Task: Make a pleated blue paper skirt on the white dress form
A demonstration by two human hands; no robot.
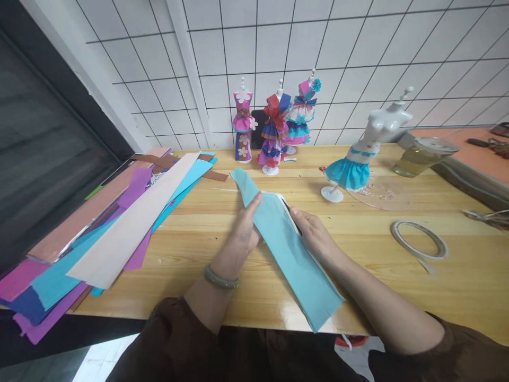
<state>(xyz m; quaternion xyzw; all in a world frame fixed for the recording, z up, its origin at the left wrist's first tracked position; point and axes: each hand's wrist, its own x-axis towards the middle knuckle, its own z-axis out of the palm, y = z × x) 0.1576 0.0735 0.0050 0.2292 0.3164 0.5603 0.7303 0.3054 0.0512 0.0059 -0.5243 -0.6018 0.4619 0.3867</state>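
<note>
A long light-blue strip of crepe-like paper (292, 254) slants across the middle, its lower end near the table's front edge. My left hand (244, 228) grips its left edge near the upper part, thumb on top. On the right edge, my right hand (314, 231) is closed with fingers pressed together; a small dark item shows at its fingertips, too hidden to name. A white strip runs along that right edge. Beyond my right hand stands a white mannequin (384, 127) wearing a turquoise skirt (349, 173).
Coloured paper sheets (131, 223) are piled at the left. Three small dressed mannequins (243, 122) stand by the tiled wall. A tape roll (419, 239), a clear container (425, 155) and a round pink disc (387, 193) are on the right.
</note>
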